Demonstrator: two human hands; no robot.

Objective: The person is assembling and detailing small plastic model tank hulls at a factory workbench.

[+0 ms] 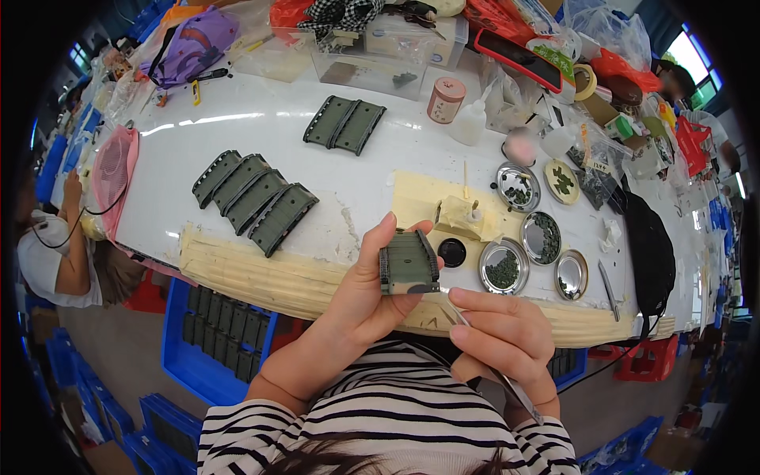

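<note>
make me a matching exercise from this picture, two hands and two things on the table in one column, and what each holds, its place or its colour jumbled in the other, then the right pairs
Column one
1. Left hand
2. Right hand
3. Pink tin
4. Phone

Column two
A. Black with red edges
B. Holds tweezers
C. Beside the white bottle
D. Holds a green part

Right pairs: 1-D, 2-B, 3-C, 4-A
</note>
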